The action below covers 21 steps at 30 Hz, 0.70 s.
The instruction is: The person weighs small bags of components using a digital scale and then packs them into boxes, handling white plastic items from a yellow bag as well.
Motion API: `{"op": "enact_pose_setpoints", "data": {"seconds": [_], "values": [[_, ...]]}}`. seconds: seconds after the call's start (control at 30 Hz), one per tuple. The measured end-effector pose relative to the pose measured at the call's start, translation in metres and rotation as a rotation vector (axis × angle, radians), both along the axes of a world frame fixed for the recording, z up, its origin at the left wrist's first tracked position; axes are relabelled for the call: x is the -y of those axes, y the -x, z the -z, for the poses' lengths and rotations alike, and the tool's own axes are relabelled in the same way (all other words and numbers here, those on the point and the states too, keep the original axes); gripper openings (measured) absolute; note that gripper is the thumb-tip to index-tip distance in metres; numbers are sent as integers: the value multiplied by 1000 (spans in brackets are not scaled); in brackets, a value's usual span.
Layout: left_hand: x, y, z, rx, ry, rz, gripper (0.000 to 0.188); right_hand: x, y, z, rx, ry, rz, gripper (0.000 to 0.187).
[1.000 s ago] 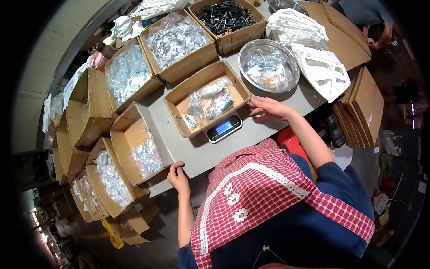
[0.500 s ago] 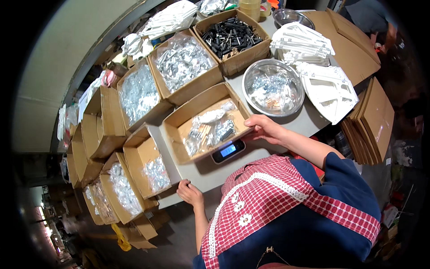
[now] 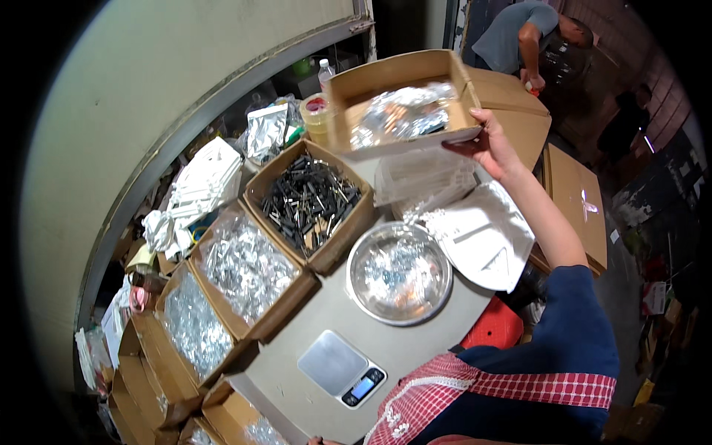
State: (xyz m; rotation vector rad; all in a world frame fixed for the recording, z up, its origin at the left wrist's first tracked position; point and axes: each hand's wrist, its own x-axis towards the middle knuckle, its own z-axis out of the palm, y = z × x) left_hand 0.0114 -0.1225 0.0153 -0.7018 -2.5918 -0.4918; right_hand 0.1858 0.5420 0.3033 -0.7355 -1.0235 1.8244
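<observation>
My right hand (image 3: 495, 148) grips the near right corner of a shallow cardboard box (image 3: 463, 93), thumb on its rim and fingers underneath. The raised box is slightly blurred; inside lie clear bags of small metal hardware (image 3: 404, 115), some copper-coloured. It hangs above stacked white plastic parts (image 3: 482, 230). A digital kitchen scale (image 3: 334, 362) rests on the grey table with its plate bare and its display lit. Only a sliver of my left hand (image 3: 319, 440) shows at the lower edge, by the table's front; its fingers are mostly cut off.
A steel bowl (image 3: 400, 274) of bagged hardware stands mid-table. Left of it are boxes of black parts (image 3: 311, 196), metal pieces (image 3: 248, 271) and clear bags (image 3: 193, 322). Tape rolls (image 3: 317, 119) sit at the back. Flattened cartons (image 3: 578, 200) lean at right. A co-worker (image 3: 519, 37) bends over behind.
My right hand has lifted the box off the scale and carried it to the far side of the table. The view has shifted, and my left hand is now almost out of it.
</observation>
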Motion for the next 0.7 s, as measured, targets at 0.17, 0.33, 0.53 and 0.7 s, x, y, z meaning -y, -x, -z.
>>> {"op": "enact_pose_setpoints", "data": {"seconds": [0.17,0.33,0.53,0.7], "values": [[-43,21,-2,102,-60,-98,22,-102,16,34,314,-294,361,51],[-67,35,-2,151,-87,-172,21,-164,47,63,676,-534,526,56],[-83,44,0,200,-104,-220,21,-186,72,95,1114,-930,667,83],[-85,47,-2,221,-117,-253,20,-163,76,95,1089,-1216,532,86]]}}
